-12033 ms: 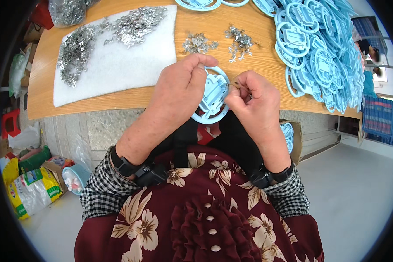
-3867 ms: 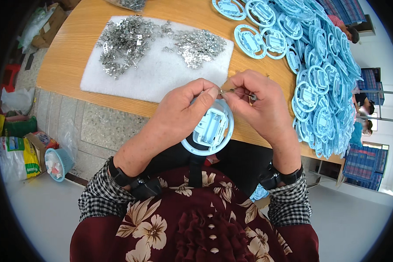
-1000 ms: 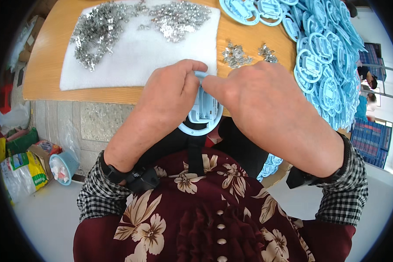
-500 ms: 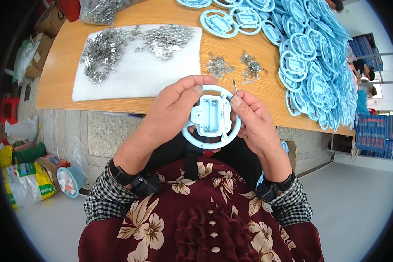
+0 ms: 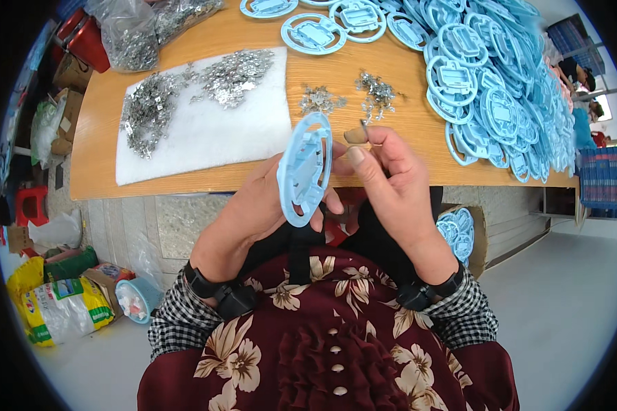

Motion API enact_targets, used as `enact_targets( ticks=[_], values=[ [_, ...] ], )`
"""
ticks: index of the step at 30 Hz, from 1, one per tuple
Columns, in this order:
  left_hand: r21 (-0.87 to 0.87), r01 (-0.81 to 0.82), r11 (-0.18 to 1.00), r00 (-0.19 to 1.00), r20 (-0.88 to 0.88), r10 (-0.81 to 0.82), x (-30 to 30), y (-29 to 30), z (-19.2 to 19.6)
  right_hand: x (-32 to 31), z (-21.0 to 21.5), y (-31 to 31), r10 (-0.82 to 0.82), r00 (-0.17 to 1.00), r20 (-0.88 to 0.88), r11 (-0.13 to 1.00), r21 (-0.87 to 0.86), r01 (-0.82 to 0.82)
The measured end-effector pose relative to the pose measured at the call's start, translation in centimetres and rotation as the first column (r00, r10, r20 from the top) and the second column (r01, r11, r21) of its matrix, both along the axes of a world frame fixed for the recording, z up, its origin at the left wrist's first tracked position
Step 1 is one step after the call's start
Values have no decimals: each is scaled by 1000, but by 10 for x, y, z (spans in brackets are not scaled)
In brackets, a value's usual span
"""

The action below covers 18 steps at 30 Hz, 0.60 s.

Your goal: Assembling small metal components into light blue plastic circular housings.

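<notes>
My left hand (image 5: pixel 248 211) grips a light blue plastic steering-wheel-shaped part (image 5: pixel 304 168), turned almost edge-on, with its moulded side toward the right. To its right, my right hand (image 5: pixel 397 185) is closed on a thin metal tool; only its short dark tip (image 5: pixel 363 123) shows above the fingers, and its handle is hidden. A tan covering (image 5: pixel 354 135) sits at one of that hand's fingertips. Just beyond the hands, two small heaps of metal pieces, a left heap (image 5: pixel 320 101) and a right heap (image 5: pixel 377 92), lie on the wooden table (image 5: pixel 219 177).
A white foam sheet (image 5: pixel 216 140) carries two larger piles of metal pieces. Plastic bags of metal pieces (image 5: pixel 127 34) stand at the far left. Many light blue wheel parts (image 5: pixel 500 103) are heaped at the right. A cardboard box (image 5: pixel 478 240) of blue parts is below the table edge.
The wheel part has been tilted from facing me to nearly edge-on. My right hand has come away from its rim, and the tool tip shows less. The view has shifted slightly.
</notes>
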State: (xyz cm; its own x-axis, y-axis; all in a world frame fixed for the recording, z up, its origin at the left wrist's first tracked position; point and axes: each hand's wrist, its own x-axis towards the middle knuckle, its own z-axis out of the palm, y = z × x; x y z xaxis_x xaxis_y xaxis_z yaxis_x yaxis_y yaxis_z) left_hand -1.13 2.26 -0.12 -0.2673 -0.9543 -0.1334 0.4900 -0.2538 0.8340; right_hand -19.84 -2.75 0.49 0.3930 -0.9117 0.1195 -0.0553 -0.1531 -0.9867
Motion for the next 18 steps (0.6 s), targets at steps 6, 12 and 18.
enact_targets(
  ticks=[6,12,18],
  values=[
    [23,110,994,954,-283,-99,-8,-7,-14,9,7,8,-35,990,-140,999,-23,32],
    [48,145,988,937,-326,-122,-13,-8,-18,-2,2,3,-9,996,-91,990,136,21],
    [56,214,975,783,-607,-136,-13,-10,-32,-21,-6,-6,35,988,152,943,324,-83]
  ],
)
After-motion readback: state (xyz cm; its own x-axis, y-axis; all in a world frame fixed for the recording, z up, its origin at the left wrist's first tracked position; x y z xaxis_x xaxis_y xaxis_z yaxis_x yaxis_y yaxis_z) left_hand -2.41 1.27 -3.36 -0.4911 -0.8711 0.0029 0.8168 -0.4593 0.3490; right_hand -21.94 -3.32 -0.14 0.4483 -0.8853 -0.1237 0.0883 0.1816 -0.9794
